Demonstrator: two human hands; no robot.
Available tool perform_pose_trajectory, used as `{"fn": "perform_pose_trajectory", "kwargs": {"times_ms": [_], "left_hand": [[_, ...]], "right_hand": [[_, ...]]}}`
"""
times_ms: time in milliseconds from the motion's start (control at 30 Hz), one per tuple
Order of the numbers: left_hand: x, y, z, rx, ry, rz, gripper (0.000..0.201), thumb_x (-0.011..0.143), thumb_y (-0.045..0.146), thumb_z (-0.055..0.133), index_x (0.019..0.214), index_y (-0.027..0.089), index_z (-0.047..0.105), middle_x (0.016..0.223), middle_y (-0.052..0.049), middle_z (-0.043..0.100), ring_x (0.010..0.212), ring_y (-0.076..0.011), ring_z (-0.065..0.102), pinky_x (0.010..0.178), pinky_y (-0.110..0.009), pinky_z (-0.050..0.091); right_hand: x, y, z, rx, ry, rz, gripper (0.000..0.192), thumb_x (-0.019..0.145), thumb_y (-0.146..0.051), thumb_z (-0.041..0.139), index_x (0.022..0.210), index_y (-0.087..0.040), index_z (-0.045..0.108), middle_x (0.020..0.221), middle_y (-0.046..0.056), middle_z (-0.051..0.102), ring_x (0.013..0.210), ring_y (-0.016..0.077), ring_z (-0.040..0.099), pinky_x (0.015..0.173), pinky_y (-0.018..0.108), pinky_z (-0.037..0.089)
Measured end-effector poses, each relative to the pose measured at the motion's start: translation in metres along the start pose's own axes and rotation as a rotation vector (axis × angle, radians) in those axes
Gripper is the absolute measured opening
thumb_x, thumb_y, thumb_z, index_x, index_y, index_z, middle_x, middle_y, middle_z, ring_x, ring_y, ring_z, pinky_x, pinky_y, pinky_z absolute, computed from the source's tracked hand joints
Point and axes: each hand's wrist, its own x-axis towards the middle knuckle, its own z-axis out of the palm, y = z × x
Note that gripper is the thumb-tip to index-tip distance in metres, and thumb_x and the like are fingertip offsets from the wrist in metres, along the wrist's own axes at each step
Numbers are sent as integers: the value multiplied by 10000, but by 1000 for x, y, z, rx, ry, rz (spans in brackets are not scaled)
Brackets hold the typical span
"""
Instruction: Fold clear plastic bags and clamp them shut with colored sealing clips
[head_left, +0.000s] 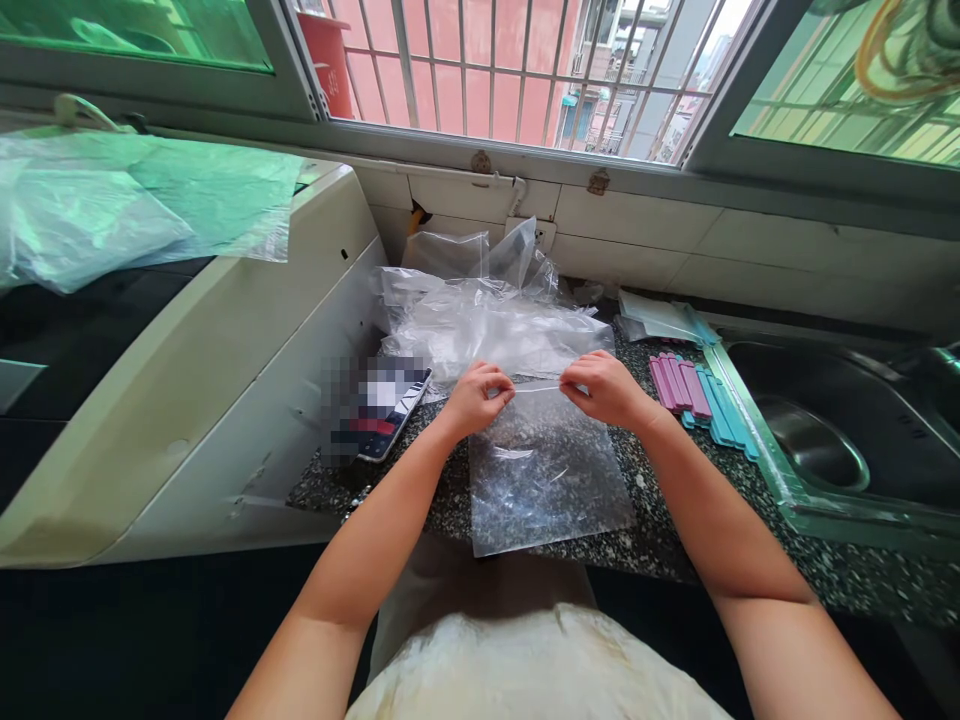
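A clear plastic bag lies flat on the speckled stone countertop, its near edge reaching the counter's front. My left hand pinches the left end of the bag's far edge. At the right end of that same edge, my right hand is closed in a pinch. A thin white line runs taut between the two hands along the edge. Just beyond them rests a crumpled pile of clear plastic bags. Pink sealing-clip-like strips and blue strips lie to the right of my right hand.
A phone sits left of my left hand. On the right is a dark sink with a green-tinted rim; flat plastic sheets lie behind the strips. A cream-sided appliance with plastic on top stands left. A barred window is behind.
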Motion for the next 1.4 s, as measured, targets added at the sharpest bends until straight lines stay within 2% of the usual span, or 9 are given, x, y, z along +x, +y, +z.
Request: {"fn": "perform_pose_trajectory", "kwargs": {"times_ms": [167,333,467,567,1033,1200,1400], "left_hand": [[0,-3,1,11,23,-28,103,737,167,599,681,175,684,703,-31,618,757,-163,519,750,-291,437],[-1,-3,2,3,29,-16,185,734,136,584,858,200,706,732,-24,625,779,-162,525,752,-283,447],[-2,1,2,-6,26,11,52,719,175,630,723,186,680,728,-25,620,797,-169,527,767,-297,443],[-1,2,3,-30,26,9,80,731,168,626,656,177,654,704,-23,613,782,-163,528,757,-293,439],[0,1,4,-95,6,9,106,717,122,626,622,167,638,677,-14,608,746,-151,534,761,-290,421],[0,1,3,-92,16,2,110,722,132,619,617,164,621,677,-13,603,746,-153,535,750,-288,422],[0,-1,3,-96,36,7,127,727,144,615,603,163,598,664,-6,587,724,-147,531,753,-292,416]], "right_hand": [[0,0,1,-13,21,3,182,821,-213,467,698,-185,597,665,17,643,644,139,534,674,287,301],[1,-2,-1,-11,29,-14,199,835,-216,451,716,-188,608,654,14,635,628,135,518,669,287,293],[1,-6,-2,-7,27,-21,203,839,-213,452,717,-185,612,647,12,633,631,132,519,674,285,295],[1,-8,-1,0,27,-24,196,835,-206,457,718,-184,612,649,10,636,638,131,524,678,283,298],[2,-7,0,8,8,-3,185,832,-221,473,715,-184,611,671,12,649,657,134,544,677,283,315],[-1,-3,-7,51,-1,11,144,815,-243,502,730,-185,603,701,18,651,690,146,553,687,285,329],[-2,-1,-14,57,16,0,182,821,-214,453,699,-187,586,675,23,629,664,144,525,669,287,333]]}}
